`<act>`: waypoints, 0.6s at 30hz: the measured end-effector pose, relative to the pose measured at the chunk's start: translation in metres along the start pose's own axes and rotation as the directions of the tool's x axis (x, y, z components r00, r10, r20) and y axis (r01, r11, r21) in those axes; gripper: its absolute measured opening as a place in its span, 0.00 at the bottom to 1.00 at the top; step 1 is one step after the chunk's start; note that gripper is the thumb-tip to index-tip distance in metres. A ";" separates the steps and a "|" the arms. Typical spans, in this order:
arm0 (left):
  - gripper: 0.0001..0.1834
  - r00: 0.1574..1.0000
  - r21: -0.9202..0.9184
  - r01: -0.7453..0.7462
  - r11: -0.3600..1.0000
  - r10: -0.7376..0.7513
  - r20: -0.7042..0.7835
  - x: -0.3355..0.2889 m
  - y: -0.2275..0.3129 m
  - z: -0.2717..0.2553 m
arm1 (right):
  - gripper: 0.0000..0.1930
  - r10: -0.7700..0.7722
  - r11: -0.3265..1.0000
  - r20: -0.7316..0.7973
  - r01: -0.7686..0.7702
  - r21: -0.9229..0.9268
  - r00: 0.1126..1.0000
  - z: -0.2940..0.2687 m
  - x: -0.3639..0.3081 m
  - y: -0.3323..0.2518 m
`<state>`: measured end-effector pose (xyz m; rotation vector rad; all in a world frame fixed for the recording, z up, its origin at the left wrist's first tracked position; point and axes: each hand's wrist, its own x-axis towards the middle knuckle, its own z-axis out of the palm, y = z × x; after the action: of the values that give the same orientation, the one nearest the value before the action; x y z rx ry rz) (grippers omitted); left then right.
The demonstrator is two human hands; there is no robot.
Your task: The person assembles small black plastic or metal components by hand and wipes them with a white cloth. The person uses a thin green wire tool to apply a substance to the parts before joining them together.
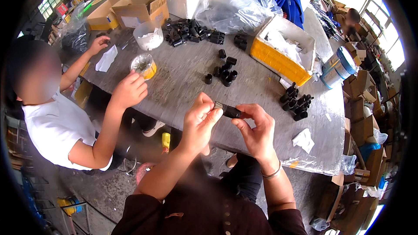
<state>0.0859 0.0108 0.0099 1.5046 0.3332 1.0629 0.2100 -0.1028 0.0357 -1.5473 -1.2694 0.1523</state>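
Observation:
Above the table's near edge, my left hand [198,124] and my right hand [257,130] hold a short black cylindrical part [231,112] between them. My left thumb and fingers pinch its end, where a silvery-grey piece [219,105] shows. The right fingers grip the black end. Beyond my hands stand several loose black cylinders [227,74]. To the right is a cluster of black parts with narrow stems [298,103]. A larger heap of black cylinders [187,33] lies farther back.
A co-worker [65,117] at left reaches over the grey table [183,82] near a small yellow-banded tub [149,70]. At right stand a yellow-and-white foam box [278,58] and a blue-lidded bucket [337,68]. Behind are cardboard boxes [143,11] and a clear plastic bag [235,11].

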 end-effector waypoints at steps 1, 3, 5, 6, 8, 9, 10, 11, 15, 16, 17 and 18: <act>0.07 1.000 0.023 -0.002 1.000 0.002 0.003 -0.002 -0.001 -0.001 | 0.16 0.083 0.993 0.026 -0.085 0.079 0.996 0.002 -0.002 0.004; 0.08 1.000 0.062 -0.003 0.998 0.002 0.014 -0.005 -0.003 -0.002 | 0.16 0.261 0.897 0.073 -0.270 0.349 0.963 0.006 -0.006 0.009; 0.09 0.997 0.013 0.079 0.997 -0.079 -0.003 -0.006 -0.002 -0.002 | 0.17 0.346 0.800 0.130 -0.364 0.477 0.929 0.009 -0.006 0.009; 0.09 0.993 -0.011 0.117 0.993 -0.118 -0.013 -0.006 -0.002 -0.002 | 0.19 0.203 0.929 0.062 -0.213 0.303 0.977 0.008 -0.005 0.007; 0.09 0.979 -0.102 0.194 0.976 -0.199 -0.035 -0.010 0.003 0.002 | 0.21 -0.118 0.988 0.019 0.119 -0.097 0.993 0.006 -0.003 0.001; 0.10 0.970 -0.148 0.232 0.961 -0.241 -0.044 -0.012 0.007 0.005 | 0.24 -0.265 0.931 0.067 0.273 -0.244 0.962 0.002 -0.001 -0.001; 0.10 0.958 -0.173 0.273 0.946 -0.284 -0.041 -0.013 0.013 0.006 | 0.24 -0.344 0.897 0.069 0.350 -0.272 0.936 0.002 -0.001 0.003; 0.10 0.945 -0.205 0.312 0.928 -0.326 -0.033 -0.013 0.019 0.010 | 0.24 -0.421 0.853 0.074 0.422 -0.306 0.904 0.001 0.000 0.008; 0.10 0.972 -0.119 0.218 0.969 -0.226 -0.064 -0.019 0.017 0.015 | 0.24 -0.533 0.793 0.045 0.517 -0.323 0.845 0.004 -0.005 0.015; 0.10 0.974 -0.138 0.205 0.969 -0.216 -0.069 -0.021 0.014 0.016 | 0.25 -0.540 0.792 0.039 0.523 -0.314 0.841 0.005 -0.005 0.015; 0.10 0.976 -0.154 0.193 0.969 -0.206 -0.075 -0.025 0.011 0.016 | 0.25 -0.513 0.818 0.033 0.500 -0.284 0.858 0.005 -0.006 0.015; 0.10 0.977 -0.170 0.181 0.969 -0.197 -0.081 -0.026 0.010 0.016 | 0.24 -0.485 0.842 0.029 0.476 -0.255 0.874 0.006 -0.007 0.014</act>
<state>0.0810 -0.0210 0.0096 1.2525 0.4396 0.9882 0.2120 -0.1026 0.0191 -1.3800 -1.6574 -0.3777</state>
